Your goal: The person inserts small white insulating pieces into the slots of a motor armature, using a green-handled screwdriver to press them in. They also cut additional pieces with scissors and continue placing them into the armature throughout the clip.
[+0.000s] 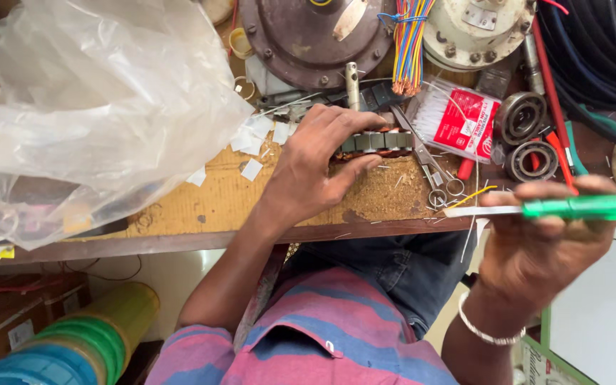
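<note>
My left hand (315, 160) grips a round laminated metal stator core (376, 142) that rests on the brown workbench (215, 199); fingers curl over its top and the thumb presses its front edge. My right hand (543, 246) is raised off the bench's right end and holds a tool with a translucent green handle (586, 207) and a flat pale blade (479, 211) pointing left. A metal bangle sits on that wrist.
A big crumpled clear plastic bag (87, 107) covers the bench's left. Motor housings (315, 36), a coloured wire bundle (409, 43), two bearings (522, 117), a red-and-white packet (465, 121), scissors (429, 171) and small white paper slips (254, 142) crowd the back.
</note>
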